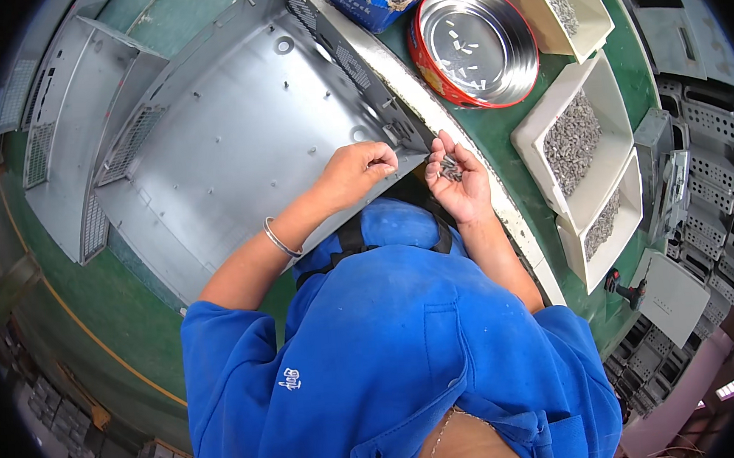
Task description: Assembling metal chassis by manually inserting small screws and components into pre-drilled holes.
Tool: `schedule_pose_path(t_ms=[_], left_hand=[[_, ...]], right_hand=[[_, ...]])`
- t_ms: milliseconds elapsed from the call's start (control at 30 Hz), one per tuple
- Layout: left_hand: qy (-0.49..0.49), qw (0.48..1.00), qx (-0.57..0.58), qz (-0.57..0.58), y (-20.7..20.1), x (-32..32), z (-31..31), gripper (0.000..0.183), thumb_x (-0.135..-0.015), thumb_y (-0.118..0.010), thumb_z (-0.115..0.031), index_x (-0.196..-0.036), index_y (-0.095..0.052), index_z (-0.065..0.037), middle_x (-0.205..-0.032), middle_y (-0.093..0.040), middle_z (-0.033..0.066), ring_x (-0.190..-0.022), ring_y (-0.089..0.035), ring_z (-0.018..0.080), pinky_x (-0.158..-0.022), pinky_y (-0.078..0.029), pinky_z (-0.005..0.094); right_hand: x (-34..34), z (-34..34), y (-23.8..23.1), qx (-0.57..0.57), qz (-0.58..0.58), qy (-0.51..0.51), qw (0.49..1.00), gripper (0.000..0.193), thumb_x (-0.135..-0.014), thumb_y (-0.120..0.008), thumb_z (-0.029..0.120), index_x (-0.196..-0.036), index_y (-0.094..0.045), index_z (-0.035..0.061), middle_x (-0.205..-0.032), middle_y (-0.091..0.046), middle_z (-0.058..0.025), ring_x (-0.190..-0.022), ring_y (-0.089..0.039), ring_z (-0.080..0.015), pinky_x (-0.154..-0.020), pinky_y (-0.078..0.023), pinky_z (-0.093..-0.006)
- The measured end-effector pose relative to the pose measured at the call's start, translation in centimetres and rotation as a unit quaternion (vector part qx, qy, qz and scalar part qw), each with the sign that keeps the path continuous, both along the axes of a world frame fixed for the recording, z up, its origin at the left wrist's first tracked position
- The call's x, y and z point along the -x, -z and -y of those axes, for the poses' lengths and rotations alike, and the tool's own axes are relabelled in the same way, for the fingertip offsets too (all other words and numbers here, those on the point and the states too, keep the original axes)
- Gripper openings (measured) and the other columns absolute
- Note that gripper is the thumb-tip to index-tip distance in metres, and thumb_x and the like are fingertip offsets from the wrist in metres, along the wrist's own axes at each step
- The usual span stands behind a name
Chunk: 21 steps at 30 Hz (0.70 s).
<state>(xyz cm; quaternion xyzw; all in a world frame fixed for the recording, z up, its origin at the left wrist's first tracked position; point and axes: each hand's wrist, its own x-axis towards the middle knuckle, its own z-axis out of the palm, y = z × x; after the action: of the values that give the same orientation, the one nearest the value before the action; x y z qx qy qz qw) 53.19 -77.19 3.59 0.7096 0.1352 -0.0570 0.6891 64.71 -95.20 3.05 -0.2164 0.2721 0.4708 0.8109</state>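
Your right hand point(468, 191) is cupping metal fasteners point(450, 169), likely light, stiff, slidey, best pinched mid-length; your left hand point(353, 174) is curling, can't tell around what.

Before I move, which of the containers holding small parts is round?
The red-sided metal tin, between the blue box and the pale bins: its rim is circular, while those others have straight, angular sides.
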Motion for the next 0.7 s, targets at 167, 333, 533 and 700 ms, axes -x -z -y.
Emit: schedule_pose_path(t_ms=[167,333,533,700], left_hand=[[-0.001,1.000,-0.026,0.003,-0.2,-0.2,0.1,0.008,-0.078,-0.054,-0.004,-0.082,-0.056,0.002,-0.077,-0.055,0.0051,-0.072,-0.051,0.0096,-0.067,-0.043,0.0242],[0.021,0.999,-0.043,0.020,0.1,-0.1,-0.1,0.008,-0.078,-0.054,-0.007,-0.080,-0.056,0.001,-0.074,-0.053,0.0056,-0.068,-0.050,0.0110,-0.064,-0.042,0.0256],[0.022,0.994,-0.104,0.034,-0.5,-0.4,0.5,0.016,-0.079,-0.054,-0.016,-0.074,-0.054,0.000,-0.064,-0.049,0.0095,-0.060,-0.047,0.0171,-0.058,-0.039,0.0307],[0.002,0.984,-0.149,0.093,0.4,-0.5,1.0,0.024,-0.079,-0.054,-0.021,-0.068,-0.049,0.000,-0.062,-0.047,0.0132,-0.059,-0.045,0.0285,-0.057,-0.038,0.0360]], right_hand=[[-0.3,0.1,0.0,0.012,0.007,0.008,1.000,0.031,-0.087,-0.044,0.016,-0.113,-0.048,-0.0013,-0.097,-0.057,-0.0150,-0.078,-0.058,-0.0218,-0.070,-0.049,-0.0340],[-0.5,0.0,0.1,0.007,0.005,0.011,1.000,0.031,-0.087,-0.044,0.016,-0.113,-0.048,-0.0011,-0.097,-0.057,-0.0151,-0.078,-0.057,-0.0217,-0.070,-0.049,-0.0341],[-0.5,-0.5,-0.3,0.000,0.006,0.011,1.000,0.032,-0.087,-0.044,0.015,-0.114,-0.048,-0.0010,-0.097,-0.057,-0.0151,-0.078,-0.057,-0.0219,-0.070,-0.049,-0.0342],[-0.5,-0.7,-0.4,0.001,0.005,0.015,1.000,0.032,-0.086,-0.045,0.015,-0.114,-0.048,-0.0007,-0.097,-0.057,-0.0152,-0.078,-0.057,-0.0215,-0.070,-0.049,-0.0339]])
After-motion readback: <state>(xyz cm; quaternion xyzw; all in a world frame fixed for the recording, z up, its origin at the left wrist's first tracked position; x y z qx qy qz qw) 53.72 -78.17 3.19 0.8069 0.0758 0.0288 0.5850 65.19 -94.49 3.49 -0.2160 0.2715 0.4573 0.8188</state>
